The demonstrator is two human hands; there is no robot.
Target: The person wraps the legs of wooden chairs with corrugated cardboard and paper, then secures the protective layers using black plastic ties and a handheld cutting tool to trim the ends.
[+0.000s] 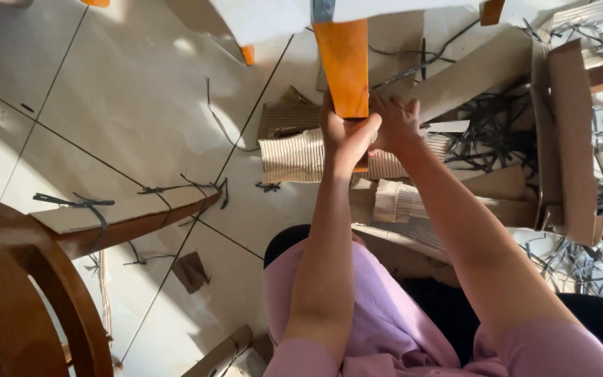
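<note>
Above tiled floor (106, 105), head view: left hand (347, 136) wrapped closed around lower end of orange wooden leg (344, 66); right hand (396, 122) touches same end from right side, fingers half spread, grip not clear. Leg rises upward from hands, glossy, flat-faced, top partly wrapped in white paper (266, 17). Corrugated cardboard (291, 155) and black straps (497, 122) lie below.

Pale tiled floor (106, 105) with dark grout lines, sunlit. Scattered across it: corrugated cardboard (294, 155), flat cardboard sheets (476, 70), tangled black straps (497, 126) at right, a wrapped wooden piece (127, 220) tied with straps at left, a small cardboard scrap (191, 271).
</note>
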